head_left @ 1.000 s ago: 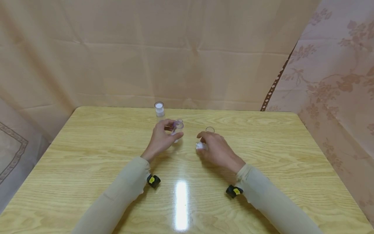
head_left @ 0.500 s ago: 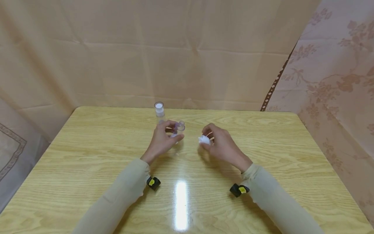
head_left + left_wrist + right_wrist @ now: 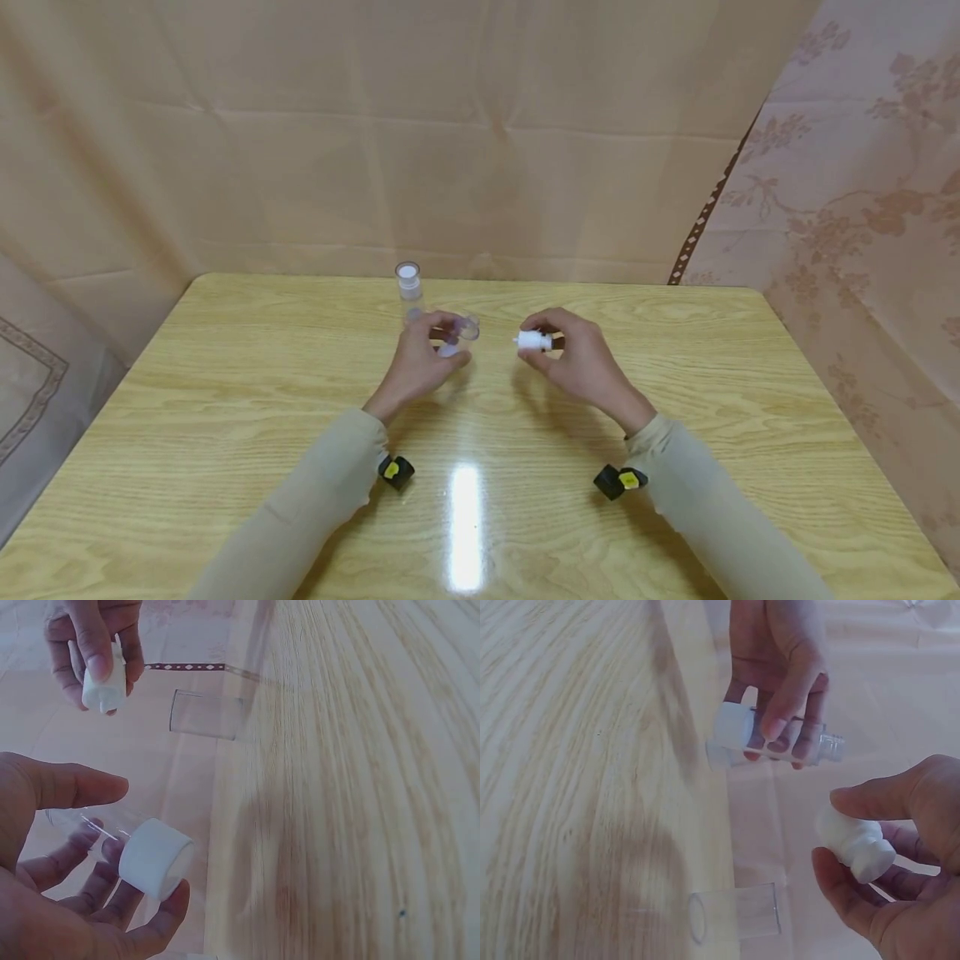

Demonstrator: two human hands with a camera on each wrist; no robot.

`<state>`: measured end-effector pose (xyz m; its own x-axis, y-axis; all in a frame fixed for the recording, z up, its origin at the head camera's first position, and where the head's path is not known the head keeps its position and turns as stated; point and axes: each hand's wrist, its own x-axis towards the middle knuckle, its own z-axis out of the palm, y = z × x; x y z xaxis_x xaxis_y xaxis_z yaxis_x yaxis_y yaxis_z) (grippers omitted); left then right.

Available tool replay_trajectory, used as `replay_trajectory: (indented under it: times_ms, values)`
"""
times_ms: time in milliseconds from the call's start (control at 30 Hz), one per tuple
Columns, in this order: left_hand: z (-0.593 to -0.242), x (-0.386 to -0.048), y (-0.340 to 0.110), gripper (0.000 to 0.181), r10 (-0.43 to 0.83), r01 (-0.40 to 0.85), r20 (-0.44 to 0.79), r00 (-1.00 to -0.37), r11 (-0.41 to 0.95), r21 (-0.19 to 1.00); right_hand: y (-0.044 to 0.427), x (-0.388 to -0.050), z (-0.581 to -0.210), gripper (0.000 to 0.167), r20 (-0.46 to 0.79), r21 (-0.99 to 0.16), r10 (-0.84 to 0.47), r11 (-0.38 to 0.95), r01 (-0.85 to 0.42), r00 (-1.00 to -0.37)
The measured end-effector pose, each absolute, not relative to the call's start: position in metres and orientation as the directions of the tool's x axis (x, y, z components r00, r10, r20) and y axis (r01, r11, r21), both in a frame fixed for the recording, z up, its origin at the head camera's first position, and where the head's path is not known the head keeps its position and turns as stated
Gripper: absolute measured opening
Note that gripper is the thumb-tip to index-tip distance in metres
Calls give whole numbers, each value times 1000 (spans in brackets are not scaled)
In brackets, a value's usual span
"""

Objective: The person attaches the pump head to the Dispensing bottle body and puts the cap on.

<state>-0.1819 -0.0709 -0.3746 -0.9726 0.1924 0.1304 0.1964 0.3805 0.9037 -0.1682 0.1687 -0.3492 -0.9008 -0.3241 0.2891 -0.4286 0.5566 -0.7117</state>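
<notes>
My left hand (image 3: pixel 418 360) holds a small clear bottle (image 3: pixel 735 725) between thumb and fingers above the table, tilted on its side. Its white base and bare threaded neck show in the right wrist view. Across from it, my right hand (image 3: pixel 588 365) pinches a white pump head (image 3: pixel 534 340), apart from the bottle. A short stem on the pump head points towards the bottle. A clear cap (image 3: pixel 750 911) stands on the table near the right hand in both wrist views. In the head view that hand hides the cap.
Behind the left hand, a second clear bottle (image 3: pixel 410 287) with a white top under a clear cap stands near the back edge of the wooden table (image 3: pixel 300 333). A pale curtain (image 3: pixel 480 167) hangs behind the table.
My right hand has drawn back to the right and away from me, turning the pump head sideways and covering the clear cap. The left hand has tipped the bottle's neck further right.
</notes>
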Motion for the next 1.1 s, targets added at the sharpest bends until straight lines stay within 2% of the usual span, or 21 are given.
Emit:
replay_trajectory:
  times_ms: [233,633,1100]
  values:
    - [-374,-180,-69,41,221,209,129,-967,391,896,170,-170,-345,30,293,-748,-325,508,-427,-899]
    - [-371,-177,-66,40,280,306,196,-940,437,845,172,-172,-338,32,294,-772,-376,449,-450,-879]
    - [-370,-174,-62,38,318,316,181,-931,448,836,172,-172,-334,32,300,-771,-410,426,-472,-861]
